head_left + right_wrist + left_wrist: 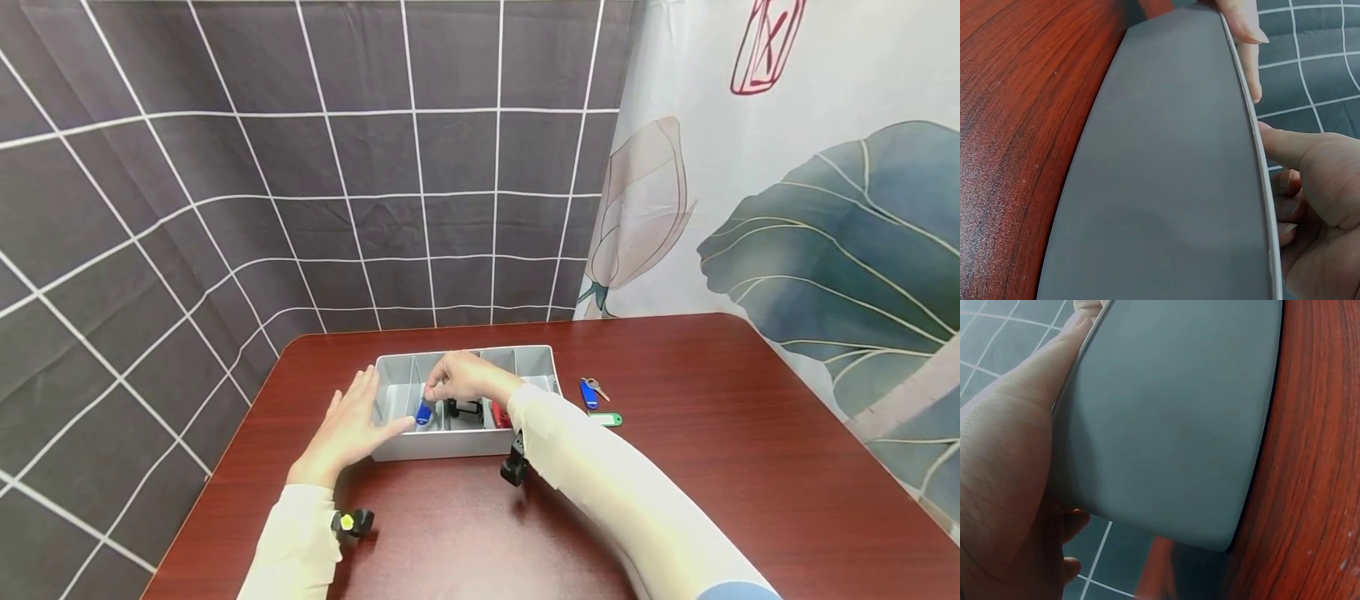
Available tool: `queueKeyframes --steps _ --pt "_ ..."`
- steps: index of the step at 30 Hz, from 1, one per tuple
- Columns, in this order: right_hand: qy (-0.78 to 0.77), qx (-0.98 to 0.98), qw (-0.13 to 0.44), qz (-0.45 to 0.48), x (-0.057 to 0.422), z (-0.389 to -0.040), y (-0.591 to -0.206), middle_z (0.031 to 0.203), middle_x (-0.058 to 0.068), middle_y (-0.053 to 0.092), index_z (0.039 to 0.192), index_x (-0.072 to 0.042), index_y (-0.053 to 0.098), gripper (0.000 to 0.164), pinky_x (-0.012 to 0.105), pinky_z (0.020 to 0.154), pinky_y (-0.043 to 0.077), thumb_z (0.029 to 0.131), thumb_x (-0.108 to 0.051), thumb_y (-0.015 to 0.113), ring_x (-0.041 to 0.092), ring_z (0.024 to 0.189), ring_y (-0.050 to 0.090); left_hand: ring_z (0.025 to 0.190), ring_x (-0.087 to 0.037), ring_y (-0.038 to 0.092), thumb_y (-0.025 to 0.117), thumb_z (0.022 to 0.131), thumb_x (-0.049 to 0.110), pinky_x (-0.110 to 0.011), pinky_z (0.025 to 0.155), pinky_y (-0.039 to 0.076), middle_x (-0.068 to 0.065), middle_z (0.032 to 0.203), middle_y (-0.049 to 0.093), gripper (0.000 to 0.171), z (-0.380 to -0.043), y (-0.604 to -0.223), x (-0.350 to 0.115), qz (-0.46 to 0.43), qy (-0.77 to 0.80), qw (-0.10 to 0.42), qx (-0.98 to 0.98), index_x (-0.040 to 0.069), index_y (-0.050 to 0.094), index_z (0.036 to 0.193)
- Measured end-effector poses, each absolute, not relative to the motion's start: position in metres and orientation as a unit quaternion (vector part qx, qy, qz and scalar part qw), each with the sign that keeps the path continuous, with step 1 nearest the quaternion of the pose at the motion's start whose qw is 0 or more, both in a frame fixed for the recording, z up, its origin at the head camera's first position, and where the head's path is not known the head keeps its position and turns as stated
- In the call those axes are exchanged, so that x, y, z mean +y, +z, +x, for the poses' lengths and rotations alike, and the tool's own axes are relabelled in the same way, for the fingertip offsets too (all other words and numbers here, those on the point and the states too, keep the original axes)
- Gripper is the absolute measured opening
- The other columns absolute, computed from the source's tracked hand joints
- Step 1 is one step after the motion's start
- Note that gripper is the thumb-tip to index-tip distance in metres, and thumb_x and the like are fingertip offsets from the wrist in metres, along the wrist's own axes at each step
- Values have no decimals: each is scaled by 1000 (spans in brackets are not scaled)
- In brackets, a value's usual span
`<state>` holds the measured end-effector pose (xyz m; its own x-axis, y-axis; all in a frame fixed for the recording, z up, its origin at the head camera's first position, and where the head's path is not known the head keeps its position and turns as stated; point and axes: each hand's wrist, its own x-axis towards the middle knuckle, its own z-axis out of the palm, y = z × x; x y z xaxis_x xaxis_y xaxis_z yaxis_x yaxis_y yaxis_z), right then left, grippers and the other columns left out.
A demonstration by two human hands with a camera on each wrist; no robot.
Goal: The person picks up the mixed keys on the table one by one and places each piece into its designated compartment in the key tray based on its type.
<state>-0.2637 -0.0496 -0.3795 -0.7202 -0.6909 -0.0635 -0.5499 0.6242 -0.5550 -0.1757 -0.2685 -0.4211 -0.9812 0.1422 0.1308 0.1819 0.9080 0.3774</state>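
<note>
A grey divided tray stands on the table. My right hand reaches over it from the right, thumb and fingers pinched together at the upper end of a blue key tag. The tag hangs inside a left-hand compartment, near the front wall. My left hand lies against the tray's left end with fingers straight and thumb stretched along the front rim. In the right wrist view, the tray's front wall hides the tag, and the right hand's fingers curl behind the rim.
Black items and a red item lie in other compartments. Right of the tray, on the table, are a blue key tag with a key and a green tag. A dark checked curtain hangs behind.
</note>
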Motion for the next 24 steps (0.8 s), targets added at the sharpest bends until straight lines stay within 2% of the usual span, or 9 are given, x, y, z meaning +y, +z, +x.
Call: queueKeyframes --steps 4,11,15,20,24 --pt "-265 892 134 -340 -48 -265 -381 85 -15 68 92 -24 79 11 23 63 48 87 -30 72 5 70 56 145 -33 14 51 77 79 -62 111 13 -16 158 18 113 -176 -421 -268 -86 -194 47 -976 1 18 153" --pt "-301 883 114 -343 -38 -268 -378 91 -14 71 99 -22 78 14 22 78 50 90 -30 69 0 85 62 145 -35 15 60 80 69 -64 111 12 -17 158 18 108 -177 -422 -267 -85 -194 46 -976 0 19 152" --pt "-337 872 98 -341 -25 -268 -371 92 -12 72 100 -20 78 16 22 77 51 90 -28 70 1 85 63 145 -35 14 61 80 68 -63 111 12 -17 158 18 108 -177 -422 -267 -84 -195 46 -976 0 18 152" --pt "-400 854 84 -321 -4 -266 -360 95 -9 72 101 -16 78 18 23 70 50 88 -27 71 4 81 61 145 -35 15 61 80 67 -64 111 12 -17 158 17 108 -176 -419 -267 -83 -199 48 -975 1 17 153" --pt "-445 837 79 -309 15 -263 -351 97 -7 72 103 -15 77 19 25 71 51 89 -25 71 7 84 62 145 -35 15 61 81 67 -63 111 12 -17 158 17 108 -176 -419 -268 -84 -198 49 -975 1 17 153"
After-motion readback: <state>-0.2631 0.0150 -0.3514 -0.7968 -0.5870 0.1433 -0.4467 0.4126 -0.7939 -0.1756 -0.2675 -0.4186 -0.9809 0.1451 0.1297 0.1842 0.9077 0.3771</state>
